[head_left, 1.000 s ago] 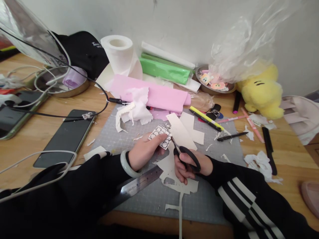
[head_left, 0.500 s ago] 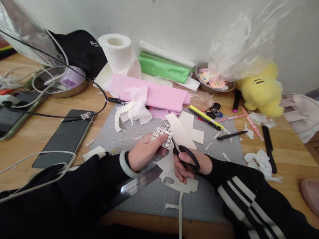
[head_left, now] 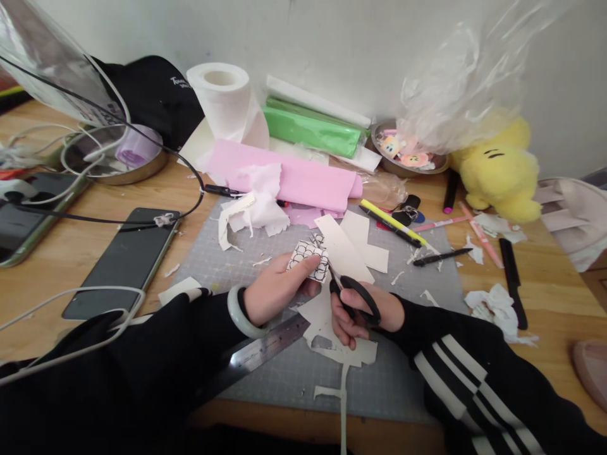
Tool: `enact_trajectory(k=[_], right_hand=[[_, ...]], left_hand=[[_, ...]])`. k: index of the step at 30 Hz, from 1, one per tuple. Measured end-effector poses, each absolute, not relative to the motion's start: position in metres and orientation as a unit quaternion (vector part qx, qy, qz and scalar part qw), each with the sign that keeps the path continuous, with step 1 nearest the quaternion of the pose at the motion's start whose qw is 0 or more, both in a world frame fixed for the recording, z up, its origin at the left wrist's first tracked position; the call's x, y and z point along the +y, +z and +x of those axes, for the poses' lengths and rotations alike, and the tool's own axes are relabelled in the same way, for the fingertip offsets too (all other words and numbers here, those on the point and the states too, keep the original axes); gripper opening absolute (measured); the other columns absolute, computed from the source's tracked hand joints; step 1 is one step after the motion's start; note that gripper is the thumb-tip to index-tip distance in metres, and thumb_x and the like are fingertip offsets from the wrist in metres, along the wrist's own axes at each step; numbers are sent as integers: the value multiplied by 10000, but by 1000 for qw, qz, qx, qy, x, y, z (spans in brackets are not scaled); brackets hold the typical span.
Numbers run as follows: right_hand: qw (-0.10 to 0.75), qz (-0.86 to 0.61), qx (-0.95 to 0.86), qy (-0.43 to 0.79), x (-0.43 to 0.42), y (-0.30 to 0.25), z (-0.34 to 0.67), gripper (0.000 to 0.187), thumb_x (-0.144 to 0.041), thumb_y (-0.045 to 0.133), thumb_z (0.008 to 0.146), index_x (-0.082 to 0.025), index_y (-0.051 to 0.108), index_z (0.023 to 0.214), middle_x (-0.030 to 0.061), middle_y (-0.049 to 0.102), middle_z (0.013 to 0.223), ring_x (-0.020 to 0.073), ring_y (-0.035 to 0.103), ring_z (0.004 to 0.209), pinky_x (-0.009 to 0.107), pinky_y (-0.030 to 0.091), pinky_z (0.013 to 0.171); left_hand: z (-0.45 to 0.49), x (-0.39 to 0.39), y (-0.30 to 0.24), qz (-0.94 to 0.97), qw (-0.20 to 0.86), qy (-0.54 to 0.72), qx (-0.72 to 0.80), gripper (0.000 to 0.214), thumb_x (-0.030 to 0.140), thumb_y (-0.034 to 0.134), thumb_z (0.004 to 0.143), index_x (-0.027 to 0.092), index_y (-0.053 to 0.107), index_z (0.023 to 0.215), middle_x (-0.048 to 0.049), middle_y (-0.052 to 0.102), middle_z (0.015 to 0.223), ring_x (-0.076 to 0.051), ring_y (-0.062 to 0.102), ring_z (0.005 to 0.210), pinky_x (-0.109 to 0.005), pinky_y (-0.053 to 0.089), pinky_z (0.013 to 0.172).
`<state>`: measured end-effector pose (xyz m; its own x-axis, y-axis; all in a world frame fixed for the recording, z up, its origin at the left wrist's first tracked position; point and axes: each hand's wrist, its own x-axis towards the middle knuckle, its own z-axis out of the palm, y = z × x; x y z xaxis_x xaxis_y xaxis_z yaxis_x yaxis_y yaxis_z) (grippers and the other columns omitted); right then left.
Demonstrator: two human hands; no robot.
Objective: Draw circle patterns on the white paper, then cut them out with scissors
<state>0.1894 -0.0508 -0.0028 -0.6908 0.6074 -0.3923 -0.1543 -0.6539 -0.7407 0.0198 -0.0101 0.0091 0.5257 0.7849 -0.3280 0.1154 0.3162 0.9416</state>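
Note:
Between the thumb and fingers of my left hand [head_left: 274, 285] is a small white piece of paper [head_left: 307, 260] with a black scale-like pattern. My right hand [head_left: 363, 309] has its fingers in the black handles of a pair of scissors [head_left: 361, 298]. The blades reach up to the right edge of the patterned paper, with their tips showing near its top corner. Cream paper strips [head_left: 344, 246] lie just beyond the scissors. Beneath my hands a cut-up cream sheet [head_left: 327, 322] rests on the grey cutting mat [head_left: 279, 379].
A metal ruler [head_left: 270, 344] lies under my left forearm. Pink crepe paper [head_left: 303, 177], a white paper roll [head_left: 220, 104] and a green pack [head_left: 313, 129] stand behind. Markers [head_left: 393, 224] and a yellow plush toy [head_left: 497, 170] are on the right; a phone [head_left: 126, 262] is on the left.
The patterned paper has shifted very slightly in my left hand's grip. Otherwise both hands and the scissors look the same.

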Motion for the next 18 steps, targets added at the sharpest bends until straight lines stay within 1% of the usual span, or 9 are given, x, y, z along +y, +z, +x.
enact_trajectory(k=[9, 15, 18], right_hand=[[214, -330, -356, 848, -50, -2, 189, 544, -657, 599, 648, -144, 451, 540, -50, 419, 323, 101, 534, 425, 203, 486, 424], [213, -333, -359, 845, -50, -2, 189, 554, -668, 601, 633, -146, 448, 531, -45, 412, 310, 109, 530, 414, 193, 454, 373], [213, -333, -359, 846, -50, -2, 189, 556, -670, 600, 633, -145, 448, 528, -43, 417, 315, 108, 528, 414, 200, 460, 380]], left_hand=[[20, -11, 8, 565, 676, 228, 414, 400, 380, 407, 848, 153, 485, 527, 17, 469, 494, -94, 425, 495, -229, 355, 534], [20, -11, 8, 570, 671, 222, 419, 411, 406, 410, 845, 155, 477, 527, 15, 465, 499, -97, 422, 500, -229, 349, 527], [20, -10, 9, 567, 672, 223, 421, 411, 406, 410, 844, 156, 477, 524, 12, 470, 502, -100, 428, 506, -230, 358, 534]])
